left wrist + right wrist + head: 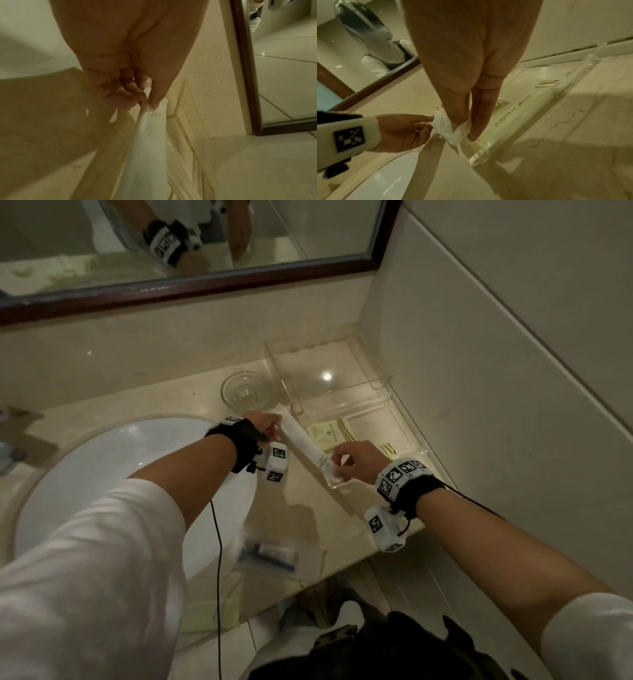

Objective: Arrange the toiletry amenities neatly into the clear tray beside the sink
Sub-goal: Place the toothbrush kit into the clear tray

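A long white sachet [304,444] is stretched between my two hands over the left wall of the clear tray [383,402]. My left hand [274,428] pinches its far end between thumb and fingers; the left wrist view shows that hand [145,100] on the sachet [150,142]. My right hand [337,465] pinches the near end just above the tray's front corner. In the right wrist view the fingertips of my right hand [465,129] squeeze the crumpled sachet [447,128], with my left hand [426,124] beside it. Two pale yellow packets [330,433] lie flat in the tray.
A round glass dish [245,392] stands left of the tray, behind my left hand. The white sink basin [102,474] fills the left. A clear bag with a dark item [269,554] lies near the counter's front edge. The tiled wall [479,371] bounds the right, the mirror [205,241] the back.
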`<state>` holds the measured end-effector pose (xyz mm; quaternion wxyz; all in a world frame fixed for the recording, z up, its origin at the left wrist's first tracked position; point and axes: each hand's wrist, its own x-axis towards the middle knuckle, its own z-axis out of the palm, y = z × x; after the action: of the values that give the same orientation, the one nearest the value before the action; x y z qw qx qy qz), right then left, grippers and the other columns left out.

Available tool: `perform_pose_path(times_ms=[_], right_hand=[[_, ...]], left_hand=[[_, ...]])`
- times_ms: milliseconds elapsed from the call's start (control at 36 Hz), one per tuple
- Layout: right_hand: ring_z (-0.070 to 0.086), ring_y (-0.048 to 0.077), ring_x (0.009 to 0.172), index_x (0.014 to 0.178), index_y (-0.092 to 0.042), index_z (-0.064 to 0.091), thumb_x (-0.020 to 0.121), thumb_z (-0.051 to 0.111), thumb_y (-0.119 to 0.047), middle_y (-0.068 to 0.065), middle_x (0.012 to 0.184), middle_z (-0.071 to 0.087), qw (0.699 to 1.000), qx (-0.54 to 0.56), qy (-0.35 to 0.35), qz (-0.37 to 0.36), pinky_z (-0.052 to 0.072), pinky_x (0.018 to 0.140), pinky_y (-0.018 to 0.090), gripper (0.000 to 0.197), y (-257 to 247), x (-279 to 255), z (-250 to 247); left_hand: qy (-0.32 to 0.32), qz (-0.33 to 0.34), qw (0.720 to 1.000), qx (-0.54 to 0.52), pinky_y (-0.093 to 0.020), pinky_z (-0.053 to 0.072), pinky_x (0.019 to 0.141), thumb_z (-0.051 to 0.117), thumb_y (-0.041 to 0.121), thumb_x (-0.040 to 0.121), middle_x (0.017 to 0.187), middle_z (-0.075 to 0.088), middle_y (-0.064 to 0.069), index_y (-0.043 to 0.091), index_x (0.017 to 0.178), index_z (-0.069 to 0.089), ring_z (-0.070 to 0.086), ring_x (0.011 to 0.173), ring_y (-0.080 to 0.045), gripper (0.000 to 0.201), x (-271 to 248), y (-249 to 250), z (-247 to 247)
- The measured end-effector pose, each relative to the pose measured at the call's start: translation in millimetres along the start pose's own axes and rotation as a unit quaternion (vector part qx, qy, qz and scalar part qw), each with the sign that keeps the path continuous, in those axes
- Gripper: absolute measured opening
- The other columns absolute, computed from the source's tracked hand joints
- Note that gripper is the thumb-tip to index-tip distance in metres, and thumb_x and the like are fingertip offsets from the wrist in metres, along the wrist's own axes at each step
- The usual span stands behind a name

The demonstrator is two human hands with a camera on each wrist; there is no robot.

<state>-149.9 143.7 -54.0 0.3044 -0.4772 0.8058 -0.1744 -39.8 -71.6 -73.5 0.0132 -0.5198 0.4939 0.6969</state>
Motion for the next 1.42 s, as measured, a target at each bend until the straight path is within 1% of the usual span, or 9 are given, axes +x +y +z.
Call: perform_pose_path(times_ms=[111, 222, 444, 667, 806, 1028, 1139, 1333, 1417], right_hand=[[0.06, 0.013, 0.08, 0.088, -0.006, 0.067, 0.077, 0.075, -0.008, 0.006, 0.097, 0.069, 0.998, 0.036, -0.001, 0.041, 0.046, 0.064, 0.006, 0.013, 8, -1, -11], [0.061, 0.019, 0.081, 0.083, -0.014, 0.063, 0.077, 0.073, -0.007, 0.009, 0.091, 0.068, 0.99, 0.104, -0.012, 0.096, 0.054, 0.078, 0.033, 0.014, 17, -1, -26], [0.057, 0.014, 0.07, 0.098, -0.015, 0.064, 0.081, 0.07, 0.0, 0.009, 0.087, 0.062, 0.921, 0.335, 0.084, 0.178, 0.05, 0.054, 0.017, 0.024, 40, -6, -47], [0.048, 0.006, 0.036, 0.082, -0.005, 0.06, 0.089, 0.058, 0.006, 0.003, 0.052, 0.058, 0.847, 0.467, 0.093, 0.235, 0.041, 0.04, 0.017, 0.013, 56, 3, -68], [0.045, 0.006, 0.037, 0.073, -0.011, 0.06, 0.091, 0.06, -0.007, 0.003, 0.057, 0.054, 0.863, 0.43, 0.1, 0.247, 0.038, 0.049, 0.019, 0.019, 72, 8, -78], [0.064, 0.023, 0.089, 0.119, -0.012, 0.064, 0.09, 0.065, -0.019, 0.002, 0.083, 0.067, 0.826, 0.467, 0.118, 0.295, 0.049, 0.095, 0.039, 0.03, 91, 14, -75], [0.057, 0.017, 0.067, 0.115, -0.006, 0.062, 0.092, 0.06, -0.007, 0.007, 0.076, 0.062, 0.805, 0.49, 0.135, 0.306, 0.051, 0.077, 0.036, 0.024, 93, 16, -73], [0.059, 0.02, 0.063, 0.098, -0.015, 0.058, 0.088, 0.058, 0.005, 0.016, 0.09, 0.061, 0.886, 0.353, 0.115, 0.277, 0.048, 0.051, 0.029, 0.023, 106, 22, -75], [0.063, 0.026, 0.072, 0.089, -0.018, 0.057, 0.086, 0.059, 0.006, 0.018, 0.095, 0.062, 0.91, 0.305, 0.102, 0.262, 0.053, 0.059, 0.033, 0.024, 113, 27, -76]], left_hand=[[0.002, 0.012, 1.0, -0.023, -0.018, 0.037, 0.038, 0.052, 0.012, 0.094, 0.033, 0.042, 0.004, 0.012, 0.066, 0.042, 0.039, 0.027, -0.006, 0.03, -5, 1, -7], [-0.017, 0.014, 0.999, -0.028, -0.013, 0.04, 0.037, 0.053, 0.008, 0.093, 0.053, 0.047, -0.002, 0.01, 0.07, 0.048, 0.045, 0.039, -0.009, 0.023, -16, -1, -14], [-0.022, 0.027, 0.999, -0.006, -0.015, 0.052, 0.049, 0.058, 0.001, 0.09, 0.077, 0.051, -0.006, 0.007, 0.079, 0.055, 0.052, 0.066, -0.015, 0.012, -34, -7, -20], [-0.038, 0.075, 0.992, 0.093, -0.012, 0.043, 0.041, 0.063, 0.008, 0.088, 0.053, 0.047, -0.001, 0.013, 0.066, 0.044, 0.048, 0.036, -0.004, 0.03, -49, -5, -5], [-0.027, 0.075, 0.99, 0.116, -0.014, 0.047, 0.046, 0.066, 0.011, 0.087, 0.056, 0.053, -0.005, 0.012, 0.066, 0.051, 0.053, 0.04, -0.006, 0.026, -54, -2, 11], [0.004, 0.069, 0.993, 0.092, -0.016, 0.039, 0.041, 0.062, 0.004, 0.09, 0.042, 0.045, -0.002, 0.012, 0.064, 0.042, 0.054, 0.047, -0.013, 0.034, -60, -7, 32], [0.032, 0.05, 0.994, 0.09, -0.018, 0.042, 0.042, 0.065, 0.005, 0.087, 0.054, 0.046, -0.006, 0.012, 0.062, 0.042, 0.053, 0.048, -0.015, 0.035, -57, -11, 41], [0.054, 0.041, 0.973, 0.222, -0.034, 0.051, 0.081, 0.071, 0.013, 0.082, 0.071, 0.057, -0.009, 0.015, 0.072, 0.058, 0.051, 0.068, -0.021, 0.017, -50, -16, 51], [0.062, 0.046, 0.959, 0.272, -0.032, 0.054, 0.084, 0.077, 0.018, 0.077, 0.068, 0.062, -0.004, 0.02, 0.082, 0.065, 0.055, 0.067, -0.018, 0.013, -45, -13, 53]])
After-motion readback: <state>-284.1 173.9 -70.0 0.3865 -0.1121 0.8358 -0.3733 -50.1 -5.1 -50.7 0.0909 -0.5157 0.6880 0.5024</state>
